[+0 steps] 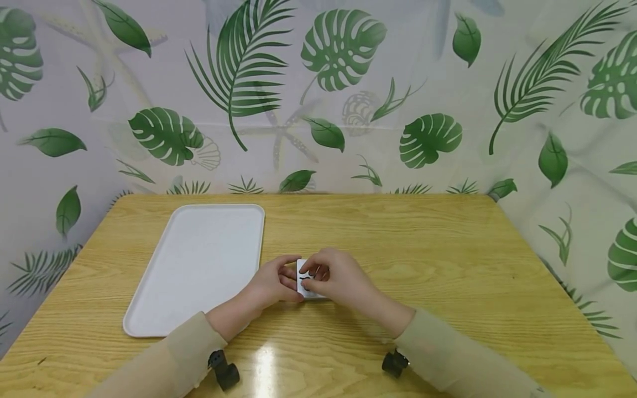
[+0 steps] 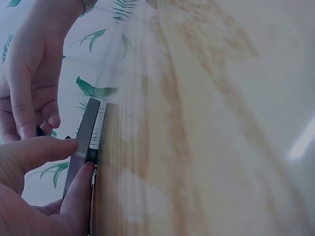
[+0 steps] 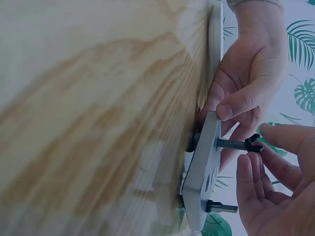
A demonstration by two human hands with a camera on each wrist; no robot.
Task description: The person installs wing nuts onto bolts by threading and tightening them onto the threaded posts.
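A small pale plate is held low over the table; in the right wrist view the plate is on edge, with threaded bolts sticking out of its face. My left hand grips the plate's left side, thumb on one face and fingers behind, as the left wrist view also shows. At the tip of the upper bolt is a black wing nut, which my right hand pinches between thumb and finger. Another black nut sits on the lower bolt, close to the plate. In the head view, my right hand partly hides the plate.
A white tray lies on the wooden table to the left of my hands. A leaf-patterned cloth hangs behind the table and at its sides.
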